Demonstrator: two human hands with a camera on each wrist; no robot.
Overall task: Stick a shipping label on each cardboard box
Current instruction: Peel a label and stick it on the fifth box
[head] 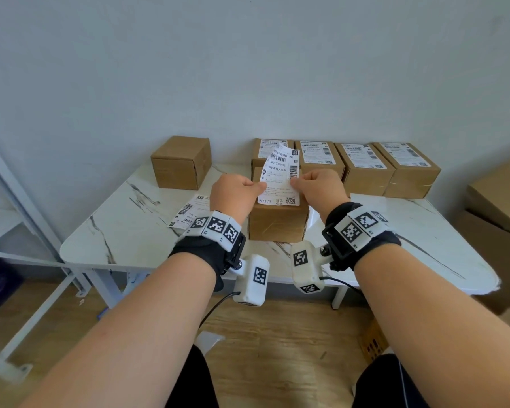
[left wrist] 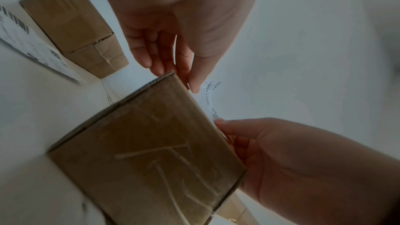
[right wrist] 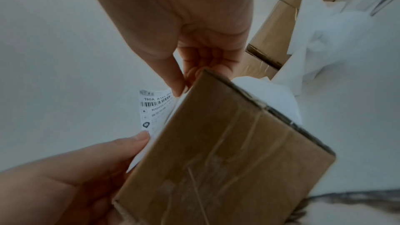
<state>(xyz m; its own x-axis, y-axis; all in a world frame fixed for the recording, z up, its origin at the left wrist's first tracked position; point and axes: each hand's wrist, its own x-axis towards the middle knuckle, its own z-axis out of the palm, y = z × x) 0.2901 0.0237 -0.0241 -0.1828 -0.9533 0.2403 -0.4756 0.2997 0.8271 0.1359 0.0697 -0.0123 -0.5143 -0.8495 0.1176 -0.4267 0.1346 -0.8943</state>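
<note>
- So, head view: both hands are pinching a shipping label (head: 281, 179) by its side edges, left hand (head: 235, 193) on the left edge, right hand (head: 321, 187) on the right. The label's lower end lies on top of the plain cardboard box (head: 278, 221) at the middle of the marble-look tabletop (head: 121, 228), and its upper part curls up off the box. Print that reads: "4161-BD" over a barcode, several lines of Chinese characters, and a QR code near the bottom edge.
- Same view, around it: a row of four boxes with labels on top (head: 365, 167) stands along the wall behind, one unlabelled box (head: 181, 162) sits back left, and a loose label sheet (head: 189, 213) lies flat on the tabletop just beside the left wrist. Bigger cartons (head: 496, 207) sit off to the right, past the tabletop edge.
- Left wrist view: looking up past the box's taped side (left wrist: 149, 156), which blocks most of the label; only a white strip with a barcode (left wrist: 208, 97) peeks out between the two hands. Left thumb and fingers are curled round its edge, fingertips (left wrist: 195, 86) touching the paper. The unlabelled box (left wrist: 75, 30) shows at upper left.
- Right wrist view: the box (right wrist: 227, 156) again fills the frame. The label (right wrist: 154, 110) sticks out on its left, reading "190A A161", barcode below, then "N109". Right thumb and forefinger nip its upper corner, left thumb (right wrist: 138, 139) presses on its lower edge. White crumpled packing paper (right wrist: 337, 44) and brown boxes sit behind.
</note>
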